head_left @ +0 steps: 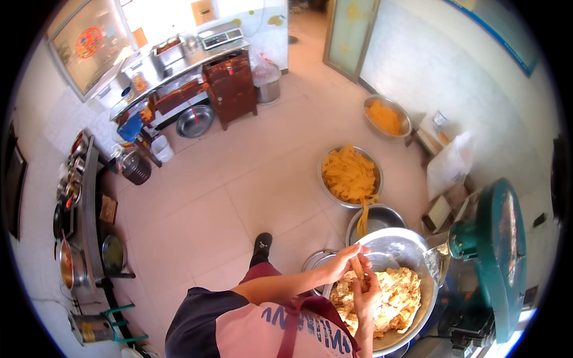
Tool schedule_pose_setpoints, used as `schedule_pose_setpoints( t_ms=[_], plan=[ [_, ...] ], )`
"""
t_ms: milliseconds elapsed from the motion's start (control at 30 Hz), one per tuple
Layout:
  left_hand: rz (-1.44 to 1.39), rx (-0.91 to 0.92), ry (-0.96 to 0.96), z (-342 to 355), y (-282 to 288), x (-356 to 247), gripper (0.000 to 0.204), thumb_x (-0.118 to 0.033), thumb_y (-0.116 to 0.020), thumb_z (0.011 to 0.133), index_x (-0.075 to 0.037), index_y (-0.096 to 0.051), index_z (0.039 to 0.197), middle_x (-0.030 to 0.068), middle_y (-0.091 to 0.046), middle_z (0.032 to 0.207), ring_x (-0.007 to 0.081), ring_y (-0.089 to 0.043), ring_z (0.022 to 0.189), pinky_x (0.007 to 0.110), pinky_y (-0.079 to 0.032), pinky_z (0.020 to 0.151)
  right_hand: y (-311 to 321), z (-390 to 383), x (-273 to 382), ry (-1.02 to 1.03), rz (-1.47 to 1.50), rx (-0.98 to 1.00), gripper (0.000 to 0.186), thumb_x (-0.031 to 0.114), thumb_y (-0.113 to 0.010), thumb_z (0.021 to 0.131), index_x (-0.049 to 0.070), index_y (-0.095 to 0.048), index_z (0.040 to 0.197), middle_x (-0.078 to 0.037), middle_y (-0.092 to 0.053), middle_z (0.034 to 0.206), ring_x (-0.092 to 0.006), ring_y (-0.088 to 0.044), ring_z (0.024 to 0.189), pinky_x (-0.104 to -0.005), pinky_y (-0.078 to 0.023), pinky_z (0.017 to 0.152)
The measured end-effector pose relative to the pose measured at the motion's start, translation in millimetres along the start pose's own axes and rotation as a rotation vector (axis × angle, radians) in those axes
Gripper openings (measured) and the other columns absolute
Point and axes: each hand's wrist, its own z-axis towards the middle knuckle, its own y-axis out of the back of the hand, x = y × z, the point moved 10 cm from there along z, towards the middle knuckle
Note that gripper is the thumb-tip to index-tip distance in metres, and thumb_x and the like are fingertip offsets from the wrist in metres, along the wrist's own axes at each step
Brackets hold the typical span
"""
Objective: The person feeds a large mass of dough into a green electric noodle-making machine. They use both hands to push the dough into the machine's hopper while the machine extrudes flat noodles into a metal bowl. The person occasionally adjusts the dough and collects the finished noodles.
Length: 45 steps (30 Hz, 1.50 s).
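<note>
Tiles (256, 191) lie beyond both hands (341, 264) (367, 296), together on a tan piece (357, 267) over lumpy dough (401, 296).

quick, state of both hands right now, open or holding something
Left hand: closed, seemingly holding a slim tan piece, material unclear.
Right hand: closed, apparently on the same piece, over the large metal bowl.

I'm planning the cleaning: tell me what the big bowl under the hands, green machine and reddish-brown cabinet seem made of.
Big bowl: metal, probably stainless steel; silvery grey, with bright reflections.
Green machine: likely painted metal, judging by its slightly shiny coat; plastic parts possible.
Reddish-brown cabinet: perhaps varnished wood, from its blotchy, worn-looking surface; painted metal isn't ruled out.
</note>
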Motion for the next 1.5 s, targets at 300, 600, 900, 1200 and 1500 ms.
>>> schedule_pose_setpoints(
  t_ms=[300, 600, 900, 1200, 1500],
  plan=[
    [0.162, -0.583, 0.016, -23.5, 258.3, -172.8, 0.022, -0.037, -0.054, 0.097, -0.016, -0.056, 0.098, -0.0014, -0.052, 0.077, 0.012, -0.049, 0.067, 0.03, -0.044, 0.063, -191.3, 89.6, 31.2, -0.086, -0.142, 0.184, 0.018, 0.005, -0.057, 0.09, 0.003, -0.067, 0.104, -0.019, -0.067, 0.086, -0.0358, -0.067, 0.079, -0.0377, -0.053, 0.07],
    [0.326, -1.287, -0.04, -211.9, 504.5, -354.4, 0.016, -0.021, -0.063, 0.091, -0.007, -0.056, 0.088, -0.0032, -0.038, 0.061, 0.0073, -0.033, 0.047, 0.024, -0.035, 0.044, -361.3, 169.7, -83.2, -0.277, -0.191, 0.482, 0.023, 0.013, -0.07, 0.078, 0.009, -0.067, 0.101, -0.012, -0.066, 0.086, -0.0318, -0.065, 0.084, -0.0408, -0.053, 0.075],
    [0.724, -1.123, 0.197, -28.5, 429.5, -341.4, 0.015, -0.017, -0.061, 0.094, -0.005, -0.056, 0.101, -0.0003, -0.047, 0.063, 0.0094, -0.045, 0.047, 0.024, -0.04, 0.044, -372.6, 248.1, -360.9, -0.712, -0.331, 0.323, 0.033, 0.02, -0.077, 0.074, 0.014, -0.068, 0.105, -0.016, -0.058, 0.111, -0.0352, -0.059, 0.103, -0.0448, -0.05, 0.086],
    [1.17, -0.946, 0.689, 200.7, 411.3, -231.0, 0.013, -0.015, -0.062, 0.094, -0.005, -0.061, 0.102, -0.001, -0.052, 0.062, 0.0061, -0.047, 0.045, 0.021, -0.036, 0.039, -322.0, 276.0, -652.1, -0.843, -0.673, 0.541, 0.027, 0.014, -0.06, 0.085, 0.014, -0.066, 0.111, -0.017, -0.05, 0.127, -0.0373, -0.05, 0.118, -0.0546, -0.045, 0.093],
    [1.375, -0.776, 1.085, 329.3, 431.7, -141.5, 0.009, -0.011, -0.062, 0.093, -0.006, -0.062, 0.1, -0.0026, -0.055, 0.068, 0.0035, -0.046, 0.046, 0.02, -0.034, 0.039, -285.5, 285.7, -894.4, -0.883, -0.952, 0.773, 0.04, 0.017, -0.056, 0.09, 0.024, -0.054, 0.13, -0.012, -0.036, 0.148, -0.0382, -0.036, 0.134, -0.0593, -0.034, 0.103]
  ],
)
